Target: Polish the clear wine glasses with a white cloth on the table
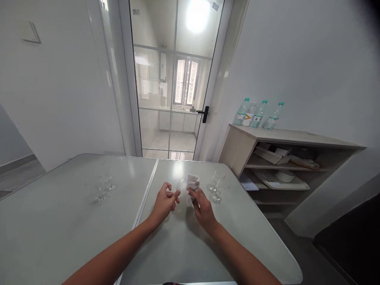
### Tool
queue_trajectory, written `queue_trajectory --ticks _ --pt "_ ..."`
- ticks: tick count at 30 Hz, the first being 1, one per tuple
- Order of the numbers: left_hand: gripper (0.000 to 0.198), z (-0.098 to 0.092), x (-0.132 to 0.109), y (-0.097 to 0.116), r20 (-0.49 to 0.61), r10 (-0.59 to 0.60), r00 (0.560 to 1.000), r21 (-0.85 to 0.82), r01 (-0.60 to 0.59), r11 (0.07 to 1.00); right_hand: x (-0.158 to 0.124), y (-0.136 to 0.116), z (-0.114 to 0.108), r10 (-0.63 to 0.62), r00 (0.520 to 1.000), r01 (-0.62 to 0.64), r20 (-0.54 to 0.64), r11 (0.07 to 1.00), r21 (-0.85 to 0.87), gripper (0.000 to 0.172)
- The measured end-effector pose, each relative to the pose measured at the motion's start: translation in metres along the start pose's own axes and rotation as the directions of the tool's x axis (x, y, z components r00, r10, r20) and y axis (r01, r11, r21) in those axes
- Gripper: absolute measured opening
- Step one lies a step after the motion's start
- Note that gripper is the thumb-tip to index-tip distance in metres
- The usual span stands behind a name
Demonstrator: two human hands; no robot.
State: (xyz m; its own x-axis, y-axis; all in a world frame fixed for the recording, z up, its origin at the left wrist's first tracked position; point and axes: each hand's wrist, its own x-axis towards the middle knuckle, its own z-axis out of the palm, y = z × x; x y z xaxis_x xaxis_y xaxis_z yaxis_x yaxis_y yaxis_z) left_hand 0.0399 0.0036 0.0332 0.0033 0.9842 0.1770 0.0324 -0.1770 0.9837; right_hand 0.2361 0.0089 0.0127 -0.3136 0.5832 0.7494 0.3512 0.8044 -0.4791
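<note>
Head view — glass (181, 186) against cloth (192, 183) (handheld)

Water bottles (258, 114) stand on a wooden shelf (293, 136). Two small glasses (104, 189) sit far left on the table (59, 229).

Clear glass (181, 187) against crumpled white cloth (193, 182)

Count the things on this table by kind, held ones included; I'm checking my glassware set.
Wine glasses: 5, counting the held glass in the left hand
Cloth: 1, in the right hand
Total: 6
</note>
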Motion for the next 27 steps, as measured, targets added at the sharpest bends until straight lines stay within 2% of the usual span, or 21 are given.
queue_trajectory --ticks 2,4,8,12,14,16,17,19,21,22,24,27 --pt "0.038 0.001 -0.002 -0.002 0.050 -0.020 0.999 -0.017 0.021 1.000 0.003 -0.004 -0.002 -0.194 0.970 0.206 0.144 0.976 -0.069 0.056" --pt "0.036 0.002 -0.005 -0.002 0.097 0.007 0.995 -0.002 -0.007 1.000 0.007 -0.010 -0.003 -0.278 0.927 0.319 0.251 0.938 -0.136 0.062" --pt "0.032 0.000 -0.008 0.001 0.145 0.124 0.982 0.169 -0.149 0.974 0.012 -0.020 -0.002 -0.219 0.926 0.301 0.309 0.920 -0.249 0.067" --pt "0.029 0.000 -0.010 -0.003 0.164 0.228 0.960 0.378 -0.275 0.884 0.013 -0.024 -0.001 -0.122 0.936 0.219 0.330 0.936 -0.276 0.066" --pt "0.027 0.001 -0.011 -0.010 0.194 0.244 0.950 0.507 -0.310 0.804 0.014 -0.025 -0.001 -0.022 0.945 0.131 0.327 0.940 -0.315 0.059" --pt "0.027 0.002 -0.013 -0.017 0.286 0.248 0.926 0.607 -0.375 0.701 0.015 -0.023 0.000 0.157 0.949 -0.051 0.273 0.932 -0.359 0.045" --pt "0.026 0.002 -0.014 -0.019 0.343 0.253 0.905 0.629 -0.421 0.653 0.015 -0.020 0.000 0.263 0.935 -0.170 0.238 0.921 -0.350 0.037" --pt "0.023 0.000 -0.015 -0.023 0.442 0.274 0.854 0.622 -0.511 0.593 0.015 -0.013 -0.001 0.442 0.869 -0.396 0.221 0.890 -0.226 0.029" --pt "0.020 -0.004 -0.014 -0.023 0.500 0.300 0.813 0.588 -0.572 0.572 0.015 -0.003 -0.003 0.522 0.800 -0.551 0.297 0.834 0.019 0.028" --pt "0.020 -0.006 -0.013 -0.022 0.512 0.314 0.800 0.572 -0.590 0.570 0.015 0.001 -0.004 0.535 0.771 -0.609 0.345 0.778 0.154 0.026" --pt "0.018 -0.010 -0.012 -0.019 0.525 0.349 0.776 0.535 -0.620 0.574 0.015 0.006 -0.006 0.562 0.707 -0.705 0.429 0.602 0.374 0.020" --pt "0.016 -0.014 -0.009 -0.018 0.504 0.411 0.760 0.476 -0.641 0.602 0.016 0.004 -0.008 0.617 0.591 -0.787 0.519 0.302 0.538 0.014"
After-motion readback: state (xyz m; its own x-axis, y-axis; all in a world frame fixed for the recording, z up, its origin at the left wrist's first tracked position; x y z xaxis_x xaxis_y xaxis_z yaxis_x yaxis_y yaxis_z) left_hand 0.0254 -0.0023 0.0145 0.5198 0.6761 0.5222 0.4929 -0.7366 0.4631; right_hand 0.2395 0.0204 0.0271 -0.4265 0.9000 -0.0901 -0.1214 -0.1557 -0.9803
